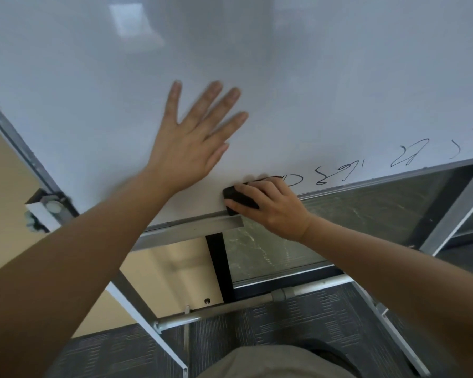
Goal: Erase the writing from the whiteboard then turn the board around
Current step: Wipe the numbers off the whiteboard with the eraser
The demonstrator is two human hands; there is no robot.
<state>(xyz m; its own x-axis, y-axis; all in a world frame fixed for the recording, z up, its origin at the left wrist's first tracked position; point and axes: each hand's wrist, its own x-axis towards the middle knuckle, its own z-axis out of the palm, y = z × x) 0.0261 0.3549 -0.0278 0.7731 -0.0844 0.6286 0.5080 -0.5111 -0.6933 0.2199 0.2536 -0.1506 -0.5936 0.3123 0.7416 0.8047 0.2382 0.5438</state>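
So the whiteboard point(284, 77) fills most of the head view, tilted across the frame with its lower edge running from lower left up toward the right. Most of the surface is wiped clean and just shows hazy reflections. The writing point(404, 156) that's left is a row of dark scribbles along the bottom edge on the right side, running up toward the right corner.

The left hand point(194, 140) lies flat on the board, palm down, fingers point(216, 105) straight and spread apart, holding nothing, just pressing against the surface. The right hand point(273, 203) is lower down, right at the bottom edge, gripping a black eraser point(239, 199). Its fingers are curled over the top of the eraser and the thumb runs along the near side, with the eraser sitting against the board just left of the first scribbles. Both forearms are bare.

Just under the eraser is the metal marker tray point(191, 230) fixed along the bottom of the frame. On the left edge there's a pivot bracket point(48, 208) joining the board to the metal stand point(230, 309), whose crossbar and legs show below. Underneath it all is grey patterned carpet point(311, 323), and a tan wall point(6, 200) sits off to the left.
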